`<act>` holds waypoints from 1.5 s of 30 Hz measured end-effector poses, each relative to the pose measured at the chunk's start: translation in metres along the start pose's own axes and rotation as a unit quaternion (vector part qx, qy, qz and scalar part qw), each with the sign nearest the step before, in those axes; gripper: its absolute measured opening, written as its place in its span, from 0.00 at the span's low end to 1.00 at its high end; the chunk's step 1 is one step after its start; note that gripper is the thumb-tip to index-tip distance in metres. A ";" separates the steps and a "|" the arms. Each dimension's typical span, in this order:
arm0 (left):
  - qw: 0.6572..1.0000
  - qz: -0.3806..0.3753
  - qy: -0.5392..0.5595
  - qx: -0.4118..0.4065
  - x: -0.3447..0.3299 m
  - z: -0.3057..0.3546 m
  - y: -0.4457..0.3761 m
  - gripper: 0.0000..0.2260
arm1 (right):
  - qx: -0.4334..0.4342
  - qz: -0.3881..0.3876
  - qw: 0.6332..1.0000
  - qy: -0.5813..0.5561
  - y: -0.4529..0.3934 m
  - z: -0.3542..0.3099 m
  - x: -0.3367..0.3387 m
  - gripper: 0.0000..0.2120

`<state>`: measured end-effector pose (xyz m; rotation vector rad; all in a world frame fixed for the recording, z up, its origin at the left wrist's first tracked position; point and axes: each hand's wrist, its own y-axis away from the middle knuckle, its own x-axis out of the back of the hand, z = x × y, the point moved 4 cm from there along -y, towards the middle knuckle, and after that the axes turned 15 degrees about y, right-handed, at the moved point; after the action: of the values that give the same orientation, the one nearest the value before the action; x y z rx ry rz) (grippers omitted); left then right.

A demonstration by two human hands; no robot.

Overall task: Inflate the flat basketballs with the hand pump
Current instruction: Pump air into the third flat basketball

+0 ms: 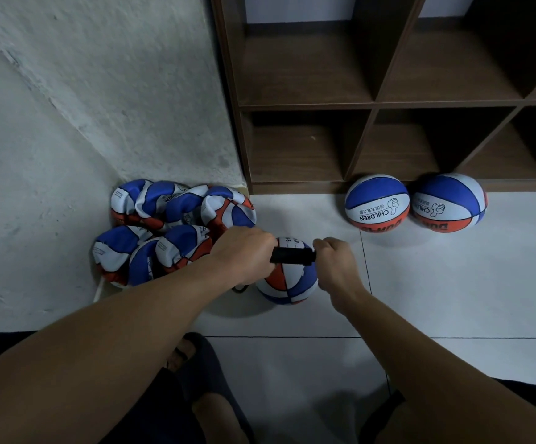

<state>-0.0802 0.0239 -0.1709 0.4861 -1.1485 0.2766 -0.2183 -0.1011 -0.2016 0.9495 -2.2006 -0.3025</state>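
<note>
The person's left hand (244, 251) grips one end of the black pump (292, 256), and the right hand (335, 262) is closed round the other end, the handle hidden inside the fist. The pump lies level across the top of the ball (287, 280), which sits on the floor (452, 283) at the centre of the view and looks nearly round. The needle and valve are out of sight behind the left hand.

At 10 o'clock from the ball lies a heap of flat balls (170, 229) against the wall (100, 107). At 1 to 2 o'clock two full balls (377, 201) rest touching each other at the foot of the shelf (372, 105).

The main risk is probably a bent or snapped needle: the ball is free to roll, and a hard sideways stroke could lever the pump against the valve. A slipped needle would leak air. Pumping on past firm could overfill the ball.
</note>
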 end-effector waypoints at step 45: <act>0.998 -0.048 0.026 0.042 0.017 -0.046 -0.002 0.11 | -0.136 0.004 0.987 -0.084 -0.041 0.028 0.053 0.07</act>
<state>-0.0359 0.0445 -0.1705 0.6040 -1.0632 0.2531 -0.2409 -0.1689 -0.2135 0.7887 -2.2401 -0.6834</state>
